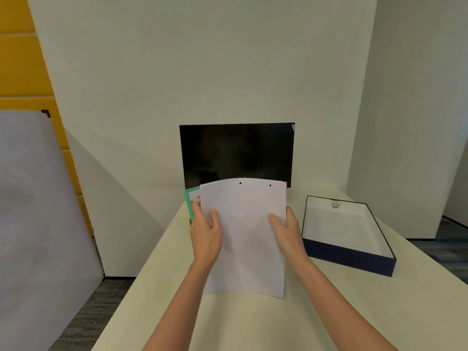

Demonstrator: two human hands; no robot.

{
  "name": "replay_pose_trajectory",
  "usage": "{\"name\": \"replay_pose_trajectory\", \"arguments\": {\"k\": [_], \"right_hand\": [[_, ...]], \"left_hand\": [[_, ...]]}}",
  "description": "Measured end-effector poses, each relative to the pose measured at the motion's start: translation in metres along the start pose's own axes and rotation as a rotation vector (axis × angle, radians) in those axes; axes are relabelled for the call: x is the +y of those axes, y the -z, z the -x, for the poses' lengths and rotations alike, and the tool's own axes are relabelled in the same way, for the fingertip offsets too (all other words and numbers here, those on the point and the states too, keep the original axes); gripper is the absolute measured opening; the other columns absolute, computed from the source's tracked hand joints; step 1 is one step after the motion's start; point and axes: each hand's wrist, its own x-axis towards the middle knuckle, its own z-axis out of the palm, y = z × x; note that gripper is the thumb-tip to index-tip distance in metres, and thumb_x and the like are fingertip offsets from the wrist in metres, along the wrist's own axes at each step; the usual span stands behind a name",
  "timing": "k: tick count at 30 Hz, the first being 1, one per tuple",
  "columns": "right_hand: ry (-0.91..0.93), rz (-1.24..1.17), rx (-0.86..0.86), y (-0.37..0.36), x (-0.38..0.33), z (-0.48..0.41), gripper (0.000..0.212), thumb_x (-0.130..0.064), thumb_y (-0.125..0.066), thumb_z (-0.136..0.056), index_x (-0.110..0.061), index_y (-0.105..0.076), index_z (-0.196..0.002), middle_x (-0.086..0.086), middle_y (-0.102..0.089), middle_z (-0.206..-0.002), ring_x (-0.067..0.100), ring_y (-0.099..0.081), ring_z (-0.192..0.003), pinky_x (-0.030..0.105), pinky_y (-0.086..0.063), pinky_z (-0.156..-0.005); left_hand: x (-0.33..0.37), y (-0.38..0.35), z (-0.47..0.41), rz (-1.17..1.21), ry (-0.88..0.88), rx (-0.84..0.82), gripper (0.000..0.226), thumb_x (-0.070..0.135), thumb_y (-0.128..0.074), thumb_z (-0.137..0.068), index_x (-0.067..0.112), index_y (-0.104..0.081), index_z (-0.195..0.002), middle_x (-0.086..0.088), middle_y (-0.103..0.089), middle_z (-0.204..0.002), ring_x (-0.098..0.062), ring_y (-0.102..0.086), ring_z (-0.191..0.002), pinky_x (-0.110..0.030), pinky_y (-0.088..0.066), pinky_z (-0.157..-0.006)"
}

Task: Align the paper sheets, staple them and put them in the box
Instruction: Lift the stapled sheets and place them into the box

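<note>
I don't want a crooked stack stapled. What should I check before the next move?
1. Left hand and right hand grip the paper sheets at the sides: ok.
2. Bottom edge of the sheets stands on the table for tapping: ok.
3. All edges flush: cannot tell; only the front sheet shows, and its top bows.
4. Stapler found: not ok, none in view.
5. Box open, on the table to the right: ok.
</note>
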Motion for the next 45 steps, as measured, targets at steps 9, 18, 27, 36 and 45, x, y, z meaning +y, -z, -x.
{"name": "replay_pose_trajectory", "arguments": {"k": [9,18,27,36,45], "right_hand": [[0.023,-0.019,0.021,-0.004,0.011,0.014,0.022,-0.013,-0.050,-0.092,-0.021,-0.049,-0.113,-0.010,-0.062,-0.098,0.011,-0.061,-0.090,0.021,-0.047,-0.067],[-0.147,0.006,0.045,0.002,0.056,0.027,0.048,-0.003,-0.054,-0.085,-0.031,-0.037,-0.120,0.009,-0.055,-0.126,0.023,-0.057,-0.103,0.037,-0.046,-0.091],[0.413,0.685,-0.209,0.067,-0.092,-0.025,0.047,-0.027,-0.069,-0.082,-0.042,-0.051,-0.123,-0.014,-0.060,-0.123,0.015,-0.049,-0.122,0.051,-0.025,-0.113],[-0.043,-0.018,-0.124,0.102,-0.011,-0.009,0.025,-0.006,-0.066,-0.086,-0.008,-0.067,-0.111,0.010,-0.072,-0.108,0.021,-0.070,-0.091,0.027,-0.055,-0.070],[-0.202,-0.096,-0.108,0.084,0.046,0.021,0.030,0.001,-0.064,-0.083,-0.012,-0.064,-0.111,0.007,-0.072,-0.104,0.023,-0.069,-0.093,0.028,-0.054,-0.069]], "left_hand": [[-0.009,0.003,0.017,-0.001,-0.017,0.007,0.024,0.023,-0.041,-0.096,0.018,-0.040,-0.119,-0.004,-0.062,-0.116,-0.029,-0.059,-0.098,-0.040,-0.049,-0.082],[-0.060,0.012,0.050,0.004,0.177,-0.082,0.015,0.011,-0.047,-0.096,0.009,-0.050,-0.110,-0.005,-0.063,-0.102,-0.027,-0.059,-0.090,-0.030,-0.039,-0.072],[0.012,0.025,-0.009,-0.500,-0.387,-0.364,0.003,0.015,-0.042,-0.098,0.017,-0.043,-0.101,-0.007,-0.061,-0.114,-0.028,-0.056,-0.099,-0.034,-0.043,-0.075],[0.000,0.061,-0.023,0.136,0.049,-0.092,0.023,0.023,-0.078,-0.076,0.020,-0.057,-0.082,0.001,-0.063,-0.079,-0.019,-0.059,-0.076,-0.029,-0.046,-0.070],[-0.056,0.042,0.022,0.375,0.224,-0.215,0.047,0.017,-0.080,-0.069,0.012,-0.062,-0.113,-0.006,-0.071,-0.108,-0.025,-0.068,-0.096,-0.022,-0.053,-0.061]]}}
